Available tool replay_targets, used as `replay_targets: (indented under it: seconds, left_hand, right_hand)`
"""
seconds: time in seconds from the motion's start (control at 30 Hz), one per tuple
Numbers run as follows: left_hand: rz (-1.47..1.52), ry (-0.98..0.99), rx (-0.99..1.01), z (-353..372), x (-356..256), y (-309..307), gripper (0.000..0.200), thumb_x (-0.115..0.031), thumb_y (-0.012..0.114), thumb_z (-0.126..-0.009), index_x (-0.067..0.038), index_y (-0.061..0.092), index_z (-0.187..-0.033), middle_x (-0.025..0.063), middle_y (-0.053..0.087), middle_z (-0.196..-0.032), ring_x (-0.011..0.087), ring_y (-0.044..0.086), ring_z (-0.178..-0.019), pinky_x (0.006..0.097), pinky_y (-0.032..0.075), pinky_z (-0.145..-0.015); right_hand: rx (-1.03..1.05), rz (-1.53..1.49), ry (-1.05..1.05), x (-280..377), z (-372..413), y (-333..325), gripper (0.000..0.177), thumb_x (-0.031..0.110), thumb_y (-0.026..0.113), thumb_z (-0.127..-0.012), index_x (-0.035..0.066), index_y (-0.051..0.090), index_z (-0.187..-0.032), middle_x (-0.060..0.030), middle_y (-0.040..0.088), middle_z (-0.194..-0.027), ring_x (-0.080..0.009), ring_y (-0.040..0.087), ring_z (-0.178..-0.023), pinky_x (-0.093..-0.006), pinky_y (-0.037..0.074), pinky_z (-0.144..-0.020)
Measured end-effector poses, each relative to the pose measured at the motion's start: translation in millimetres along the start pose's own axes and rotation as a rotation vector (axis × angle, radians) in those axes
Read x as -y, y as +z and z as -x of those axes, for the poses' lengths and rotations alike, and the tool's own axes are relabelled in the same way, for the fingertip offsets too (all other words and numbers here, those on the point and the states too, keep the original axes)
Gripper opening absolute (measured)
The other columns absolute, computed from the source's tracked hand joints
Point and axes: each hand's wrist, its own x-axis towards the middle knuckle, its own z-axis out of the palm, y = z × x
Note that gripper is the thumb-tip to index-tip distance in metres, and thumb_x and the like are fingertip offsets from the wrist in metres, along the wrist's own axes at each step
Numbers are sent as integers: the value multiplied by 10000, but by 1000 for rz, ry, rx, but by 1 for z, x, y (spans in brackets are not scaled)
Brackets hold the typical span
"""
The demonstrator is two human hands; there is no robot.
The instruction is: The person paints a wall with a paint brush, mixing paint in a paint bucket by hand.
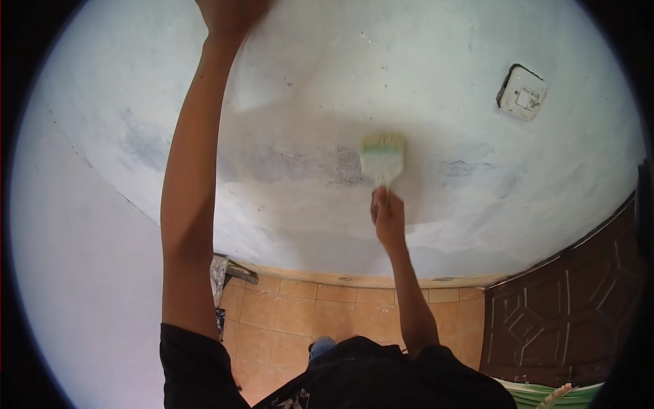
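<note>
My right hand (388, 210) is closed around the handle of a wide paintbrush (383, 158). The brush points upward, its pale greenish head and yellowish bristles over a grey, patchy band of the wall (313, 211). Blur softens the brush edges. Raised high at the top edge of the view, my left hand (234, 15) is close to the upper wall; its fingers are cut off by the frame.
A white wall switch (524, 93) sits in a rough dark hole at upper right. A brown panelled door (565, 307) is at lower right, with green cloth (545, 394) below it. Orange floor tiles (293, 313) meet the wall. A wooden piece (238, 269) lies at the left corner.
</note>
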Motion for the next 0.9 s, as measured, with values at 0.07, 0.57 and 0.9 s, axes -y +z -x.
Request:
replay_targets:
  seconds: [0.07, 0.57, 0.9]
  left_hand:
    - [4, -17, 11, -1, 0, -2, 267, -114, 692, -862, -52, 633, -1115, 150, 566, -1311, 329, 513, -1228, 432, 449, -1018]
    - [-20, 3, -1, -1, 2, 0, 253, -85, 673, -871, -51, 627, -1118, 136, 571, -1310, 321, 516, -1230, 427, 457, -1015]
    - [-9, -15, 11, -2, -3, 0, 254, -62, 670, -871, -32, 632, -1121, 156, 566, -1314, 322, 516, -1237, 422, 461, -1016]
  right_hand:
    - [-5, 74, 3, -47, 37, -2, 487, 433, 392, -1049, 116, 416, -679, 52, 360, -496, -37, 330, -417, -229, 259, -403]
    - [-28, 27, 81, -53, 33, -21, 525, 435, 371, -1051, 102, 412, -647, 38, 349, -517, -67, 323, -475, -267, 262, -459]
    - [-67, -27, -8, 27, -8, -33, 389, 231, 414, -1016, 71, 425, -662, 25, 352, -579, -74, 292, -517, -272, 249, -468]
